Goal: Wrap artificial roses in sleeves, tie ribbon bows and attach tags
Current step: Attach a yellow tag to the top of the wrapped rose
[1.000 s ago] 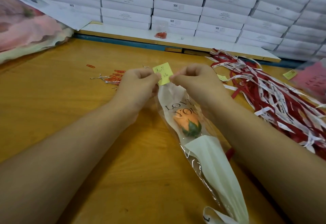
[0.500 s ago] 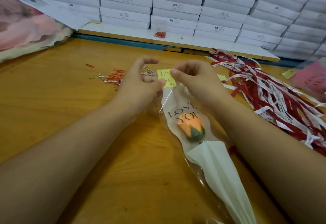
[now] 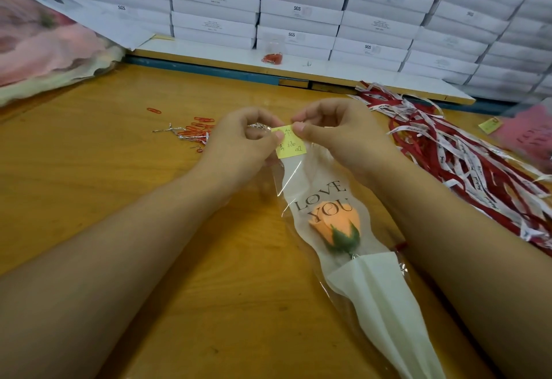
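Note:
An orange artificial rose lies inside a clear sleeve printed "LOVE YOU", with white paper round its stem, on the wooden table. At the sleeve's top edge sits a small yellow tag with handwriting. My left hand pinches the tag's left side against the sleeve. The thumb and forefinger of my right hand grip the tag's upper right corner. A bit of red ribbon shows under my right forearm.
A heap of red and white ribbons lies at the right. Red paper clips and silver twist ties are scattered behind my left hand. Stacked white boxes line the back. A pile of pink sleeves is at far left, and pink cards at far right.
The tag has come down from above the sleeve's mouth onto its top edge. The fingers of my left hand opened for a moment and have closed again on the tag.

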Action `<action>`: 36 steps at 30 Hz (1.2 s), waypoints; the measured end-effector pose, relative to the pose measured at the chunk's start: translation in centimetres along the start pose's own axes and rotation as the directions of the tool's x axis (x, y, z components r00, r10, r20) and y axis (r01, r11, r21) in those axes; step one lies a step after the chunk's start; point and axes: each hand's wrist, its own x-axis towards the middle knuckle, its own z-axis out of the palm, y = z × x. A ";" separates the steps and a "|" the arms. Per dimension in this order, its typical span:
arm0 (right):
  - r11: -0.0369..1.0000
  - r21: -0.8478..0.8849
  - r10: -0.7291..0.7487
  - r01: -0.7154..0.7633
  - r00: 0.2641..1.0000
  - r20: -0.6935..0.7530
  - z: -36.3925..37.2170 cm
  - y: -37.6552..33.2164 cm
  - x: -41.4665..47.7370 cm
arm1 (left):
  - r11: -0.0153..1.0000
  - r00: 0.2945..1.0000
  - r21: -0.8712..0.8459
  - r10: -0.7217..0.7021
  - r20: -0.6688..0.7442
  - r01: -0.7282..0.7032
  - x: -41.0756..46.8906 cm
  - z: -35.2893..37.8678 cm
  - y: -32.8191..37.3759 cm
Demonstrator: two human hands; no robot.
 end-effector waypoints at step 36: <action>0.981 -0.188 -0.014 0.045 0.987 0.163 -0.7 -0.6 -0.5 | 0.999 0.991 -0.015 -0.050 0.125 0.052 -0.3 -0.3 0.4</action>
